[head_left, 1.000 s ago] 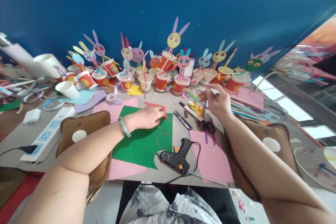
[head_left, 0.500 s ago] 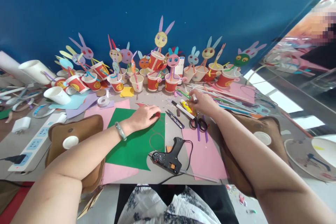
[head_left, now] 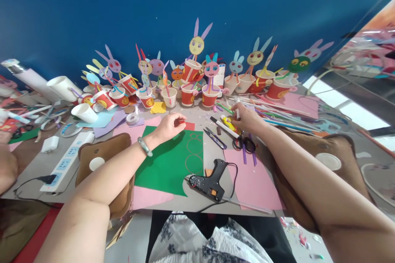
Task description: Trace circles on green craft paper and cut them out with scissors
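My left hand (head_left: 169, 126) hovers over the far edge of a green paper sheet (head_left: 168, 164), fingers curled in a pinch next to a red paper piece (head_left: 189, 125); what it pinches is too small to make out. Circles are drawn on the green sheet near its right edge. My right hand (head_left: 247, 117) rests among pens and straws, fingers closed on a white marker (head_left: 237, 111). Black-handled scissors (head_left: 243, 144) lie just below that hand. A black glue gun (head_left: 210, 181) lies near the table's front edge.
A row of paper-cup rabbit figures (head_left: 197, 86) lines the back against the blue wall. A white power strip (head_left: 66, 160) and brown cushions (head_left: 101, 160) lie at left; pink sheets (head_left: 249, 176) at right. Another person's hand (head_left: 6, 168) shows at the far left.
My left hand has lifted off the red piece and green sheet into a raised pinch. My right hand came down from the air into the pens, still on the white marker.
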Tool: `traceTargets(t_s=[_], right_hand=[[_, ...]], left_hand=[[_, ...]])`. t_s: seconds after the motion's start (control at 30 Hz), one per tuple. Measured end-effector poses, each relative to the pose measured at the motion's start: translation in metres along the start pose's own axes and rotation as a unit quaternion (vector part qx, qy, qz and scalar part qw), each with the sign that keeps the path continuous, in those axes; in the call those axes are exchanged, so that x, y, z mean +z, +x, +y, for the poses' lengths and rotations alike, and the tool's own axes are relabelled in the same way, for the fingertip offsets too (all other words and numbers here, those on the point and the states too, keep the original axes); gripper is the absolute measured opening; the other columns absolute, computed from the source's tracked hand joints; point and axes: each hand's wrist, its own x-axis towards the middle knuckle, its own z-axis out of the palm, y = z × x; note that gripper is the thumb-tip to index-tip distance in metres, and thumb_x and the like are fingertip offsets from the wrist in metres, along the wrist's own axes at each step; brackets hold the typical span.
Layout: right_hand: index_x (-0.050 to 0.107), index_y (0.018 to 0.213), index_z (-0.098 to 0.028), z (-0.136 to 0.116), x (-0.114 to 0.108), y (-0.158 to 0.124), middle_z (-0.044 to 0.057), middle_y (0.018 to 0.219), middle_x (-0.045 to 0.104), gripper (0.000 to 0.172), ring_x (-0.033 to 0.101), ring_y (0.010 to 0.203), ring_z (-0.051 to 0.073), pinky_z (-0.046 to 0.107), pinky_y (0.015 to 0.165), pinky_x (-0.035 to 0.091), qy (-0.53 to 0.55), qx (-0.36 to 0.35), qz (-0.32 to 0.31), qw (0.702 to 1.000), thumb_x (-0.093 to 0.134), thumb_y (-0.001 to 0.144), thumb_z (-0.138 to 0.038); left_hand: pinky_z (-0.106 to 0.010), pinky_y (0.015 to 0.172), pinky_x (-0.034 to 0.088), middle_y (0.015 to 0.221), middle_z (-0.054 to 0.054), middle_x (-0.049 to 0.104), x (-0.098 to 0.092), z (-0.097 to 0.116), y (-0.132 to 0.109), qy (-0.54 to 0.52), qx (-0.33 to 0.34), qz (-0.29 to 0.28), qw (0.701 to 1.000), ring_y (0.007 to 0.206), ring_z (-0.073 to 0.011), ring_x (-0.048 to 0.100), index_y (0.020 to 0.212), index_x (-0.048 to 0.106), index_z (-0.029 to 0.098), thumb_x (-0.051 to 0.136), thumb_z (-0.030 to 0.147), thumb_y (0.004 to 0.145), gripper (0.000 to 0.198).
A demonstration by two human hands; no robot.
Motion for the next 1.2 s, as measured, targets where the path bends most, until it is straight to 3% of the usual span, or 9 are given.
traceTargets(t_s=[0.2,0.4,0.57,0.7,0.8,0.87,1.03,1.2], right_hand=[[0.052,0.113,-0.018,0.001,0.000,0.001,0.002,0.068,0.063,0.040,0.061,0.069,0.024,0.031,0.062,0.039,0.003,-0.001,0.004,1.000,0.063,0.074,-0.022],[0.051,0.108,-0.021,0.005,0.003,0.001,0.000,0.067,0.061,0.037,0.059,0.065,0.022,0.030,0.061,0.039,0.056,0.008,0.010,0.998,0.062,0.072,-0.020],[0.053,0.105,-0.023,0.008,0.000,0.001,-0.001,0.065,0.058,0.038,0.059,0.065,0.023,0.031,0.063,0.040,0.070,-0.002,0.073,0.995,0.059,0.068,-0.017],[0.052,0.105,-0.023,0.008,-0.004,0.001,-0.001,0.068,0.057,0.036,0.058,0.065,0.022,0.033,0.064,0.042,0.127,-0.006,0.158,0.979,0.060,0.070,-0.020],[0.051,0.106,-0.024,0.007,-0.004,0.001,0.001,0.075,0.059,0.036,0.059,0.066,0.022,0.034,0.064,0.043,0.159,0.014,0.186,0.970,0.061,0.071,-0.021],[0.050,0.105,-0.024,0.007,-0.004,0.001,0.001,0.076,0.060,0.037,0.059,0.066,0.022,0.035,0.065,0.044,0.167,0.011,0.174,0.970,0.061,0.070,-0.021],[0.048,0.104,-0.024,0.007,0.000,0.000,0.000,0.074,0.061,0.045,0.060,0.070,0.024,0.034,0.063,0.044,0.117,-0.013,0.063,0.991,0.067,0.063,-0.020],[0.047,0.106,-0.023,0.005,0.007,0.001,0.002,0.077,0.062,0.043,0.060,0.074,0.025,0.032,0.062,0.041,0.056,-0.022,0.053,0.997,0.066,0.068,-0.021]], left_hand=[[-0.026,0.071,0.053,0.087,-0.005,0.072,-0.002,0.000,-0.001,-0.008,-0.007,-0.026,1.000,0.076,-0.0139,0.065,0.092,0.065,0.014,0.063,0.029,0.087,0.016],[-0.030,0.073,0.051,0.086,-0.004,0.064,-0.001,-0.007,0.000,0.049,0.004,-0.058,0.997,0.076,-0.0155,0.061,0.082,0.064,0.016,0.066,0.034,0.085,0.018],[-0.034,0.077,0.050,0.090,-0.005,0.060,-0.003,-0.011,-0.001,0.118,0.019,-0.101,0.988,0.080,-0.0181,0.060,0.083,0.059,0.017,0.065,0.035,0.087,0.019],[-0.036,0.079,0.049,0.091,-0.006,0.059,-0.003,-0.014,-0.003,0.157,0.045,-0.112,0.980,0.084,-0.0201,0.058,0.085,0.056,0.018,0.063,0.038,0.090,0.022],[-0.036,0.080,0.049,0.090,-0.006,0.058,-0.003,-0.015,-0.003,0.175,0.055,-0.114,0.976,0.085,-0.0207,0.057,0.084,0.054,0.018,0.060,0.041,0.092,0.024],[-0.036,0.078,0.048,0.089,-0.006,0.059,-0.004,-0.014,-0.003,0.181,0.049,-0.112,0.976,0.083,-0.0204,0.057,0.085,0.053,0.018,0.058,0.042,0.093,0.025],[-0.034,0.074,0.047,0.085,-0.004,0.061,-0.002,-0.009,-0.002,0.176,0.004,-0.108,0.978,0.078,-0.0198,0.059,0.088,0.050,0.020,0.053,0.039,0.096,0.021],[-0.034,0.073,0.047,0.082,-0.004,0.064,0.001,-0.006,-0.002,0.204,-0.022,-0.093,0.974,0.080,-0.0219,0.063,0.093,0.050,0.020,0.044,0.037,0.100,0.020]])
